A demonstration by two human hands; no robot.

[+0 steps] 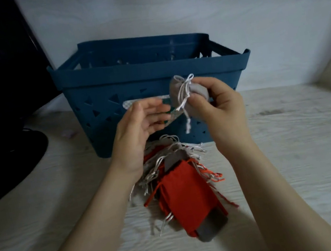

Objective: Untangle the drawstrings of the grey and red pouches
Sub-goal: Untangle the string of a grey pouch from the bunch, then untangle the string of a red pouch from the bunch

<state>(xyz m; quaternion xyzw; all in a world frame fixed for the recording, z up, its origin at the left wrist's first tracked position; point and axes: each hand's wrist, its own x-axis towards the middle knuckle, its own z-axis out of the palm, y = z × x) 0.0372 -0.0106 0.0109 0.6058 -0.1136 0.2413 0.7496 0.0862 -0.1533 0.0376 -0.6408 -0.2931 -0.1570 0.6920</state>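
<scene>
On the pale wood-grain table [295, 159], dark blue plastic basket with triangle cut-outs [148, 80] at the back. In front of it, a flat pile of red and grey fabric pouches [188, 197], white and orange drawstrings splayed off both sides. Left hand [137, 134] raised above the pile, fingers loosely apart, holding nothing. Right hand [219, 103] grips a small grey fabric pouch [187, 93] in front of the basket wall. Its white drawstring [184, 98], tied at the neck, dangles loose.
</scene>
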